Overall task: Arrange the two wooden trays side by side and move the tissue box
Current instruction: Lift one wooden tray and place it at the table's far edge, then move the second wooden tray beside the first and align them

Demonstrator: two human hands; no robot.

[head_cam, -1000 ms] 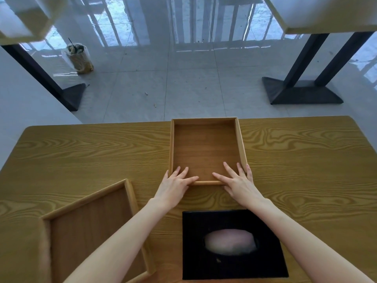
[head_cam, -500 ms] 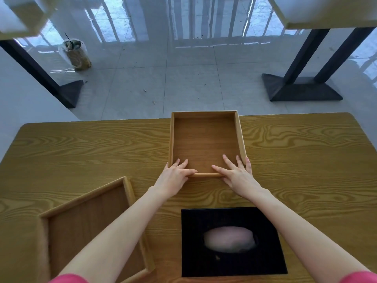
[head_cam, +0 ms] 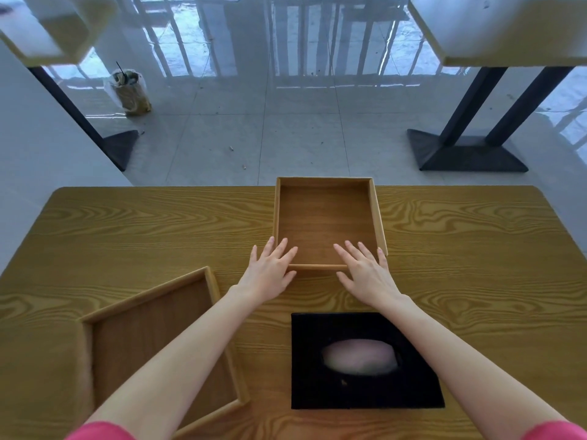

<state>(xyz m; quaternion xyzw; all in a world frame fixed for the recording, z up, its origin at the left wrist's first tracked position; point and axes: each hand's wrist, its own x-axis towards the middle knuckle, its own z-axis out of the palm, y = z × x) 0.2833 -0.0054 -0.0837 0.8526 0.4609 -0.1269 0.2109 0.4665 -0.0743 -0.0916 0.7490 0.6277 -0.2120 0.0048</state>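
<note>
Both hands lie flat on the near end of the far wooden tray (head_cam: 328,222), which sits square-on at the far edge of the wood-grain surface (head_cam: 460,249). The left hand (head_cam: 270,273) has its fingers (head_cam: 279,252) spread apart, their tips reaching over the tray's near left corner while the palm lies on the surface just short of the rim. The right hand (head_cam: 365,274) mirrors it at the near right corner: fingers splayed, laid across the near rim and onto the tray floor, with one tip touching the right wall. Neither hand is curled around anything; they press down open rather than pinch.

Behind the wrists, nearer the person, stands the black tissue box (head_cam: 365,360), seen from above, a pale tissue (head_cam: 359,357) showing through its oval opening. It sits between the two forearms and apart from the far tray. The second wooden tray (head_cam: 158,344) lies to the left of the left hand's fingers and closer to the person, turned at an angle, with the left forearm passing over its right part. The two trays are well apart and not lined up. Pink sleeves (head_cam: 98,431) show at the bottom corners.

Beyond the fingertips, past the surface's far edge, is a tiled floor (head_cam: 286,128) with a bagged drink cup (head_cam: 130,90) standing on it.
</note>
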